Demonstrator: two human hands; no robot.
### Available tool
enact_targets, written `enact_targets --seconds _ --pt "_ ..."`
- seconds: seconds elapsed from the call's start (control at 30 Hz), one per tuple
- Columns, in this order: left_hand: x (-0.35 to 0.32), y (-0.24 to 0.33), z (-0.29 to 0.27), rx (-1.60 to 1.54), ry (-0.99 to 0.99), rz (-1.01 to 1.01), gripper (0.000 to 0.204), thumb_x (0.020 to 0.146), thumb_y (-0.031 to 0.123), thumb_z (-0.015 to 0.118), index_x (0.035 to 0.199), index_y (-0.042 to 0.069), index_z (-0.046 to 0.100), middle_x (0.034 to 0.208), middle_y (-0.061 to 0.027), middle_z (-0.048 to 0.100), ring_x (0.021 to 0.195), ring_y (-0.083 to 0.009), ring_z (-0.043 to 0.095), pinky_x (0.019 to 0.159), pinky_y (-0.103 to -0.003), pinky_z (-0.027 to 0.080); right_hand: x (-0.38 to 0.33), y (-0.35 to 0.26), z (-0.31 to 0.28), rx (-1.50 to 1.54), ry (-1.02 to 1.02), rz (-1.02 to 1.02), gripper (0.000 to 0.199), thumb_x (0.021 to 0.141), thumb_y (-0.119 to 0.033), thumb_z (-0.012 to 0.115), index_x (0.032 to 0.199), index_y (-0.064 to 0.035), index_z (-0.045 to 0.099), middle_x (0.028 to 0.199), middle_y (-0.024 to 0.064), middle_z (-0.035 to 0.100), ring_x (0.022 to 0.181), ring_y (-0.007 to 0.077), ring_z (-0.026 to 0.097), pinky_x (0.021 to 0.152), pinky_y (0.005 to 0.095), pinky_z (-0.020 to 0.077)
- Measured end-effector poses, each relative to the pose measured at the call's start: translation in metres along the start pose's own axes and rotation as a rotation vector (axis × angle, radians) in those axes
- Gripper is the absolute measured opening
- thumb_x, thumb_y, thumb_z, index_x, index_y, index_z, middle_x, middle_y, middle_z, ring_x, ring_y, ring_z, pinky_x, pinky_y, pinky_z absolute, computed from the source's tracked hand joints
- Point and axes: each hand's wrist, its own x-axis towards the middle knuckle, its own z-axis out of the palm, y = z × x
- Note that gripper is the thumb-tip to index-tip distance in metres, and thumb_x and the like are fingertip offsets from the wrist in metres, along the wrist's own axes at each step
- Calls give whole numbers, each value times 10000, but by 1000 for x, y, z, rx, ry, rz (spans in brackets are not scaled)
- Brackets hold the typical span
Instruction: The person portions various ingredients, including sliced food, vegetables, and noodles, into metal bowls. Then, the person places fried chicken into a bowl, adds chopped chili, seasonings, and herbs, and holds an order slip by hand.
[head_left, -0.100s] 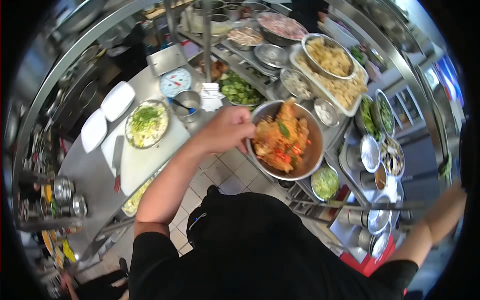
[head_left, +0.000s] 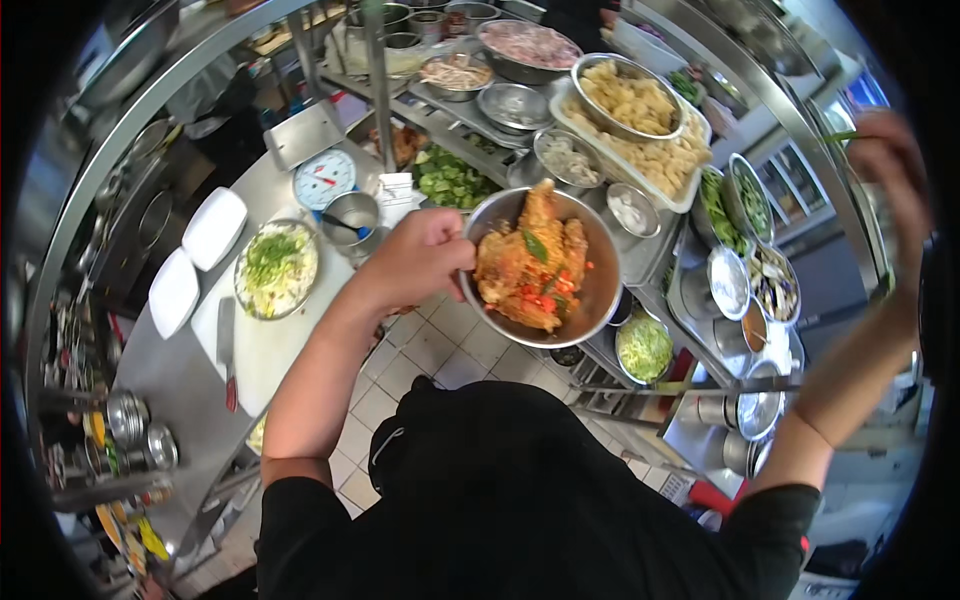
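My left hand (head_left: 420,255) grips the near rim of a round steel bowl (head_left: 603,300) and holds it over the tiled floor gap between the counters. In the bowl lies a piece of fried food (head_left: 525,270) in orange batter, topped with red bits and a green leaf. My right hand (head_left: 890,160) is raised high at the right edge and is blurred. A thin green sprig (head_left: 840,135) shows at its fingertips, but I cannot tell whether it is held.
On the left counter are a white cutting board (head_left: 265,345) with a knife (head_left: 227,350), a plate of shredded greens (head_left: 275,268), a dial scale (head_left: 325,178) and two white dishes (head_left: 215,228). Ahead and right stand several steel bowls and a tray of fried pieces (head_left: 650,150).
My right hand has swung up from low at the right edge to high beside the shelf. The bowl in my left hand has barely moved.
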Motion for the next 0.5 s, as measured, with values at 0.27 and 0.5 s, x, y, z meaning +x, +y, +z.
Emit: enact_targets --seconds 0.27,0.5 --pt "1 -3 -53 33 6 -12 125 880 67 624 817 64 517 754 -16 590 658 -112 656 552 -282 580 45 -100 240 582 -361 -186 159 837 -63 763 992 -33 743 919 156 720 877 371 697 763 438 558" --pt "15 -5 -105 -8 98 -10 161 874 76 638 798 26 504 763 -50 595 624 -137 637 530 -305 589 125 -98 253 598 -274 -171 124 846 -56 745 966 -36 718 899 132 681 820 349 660 715 406 538"
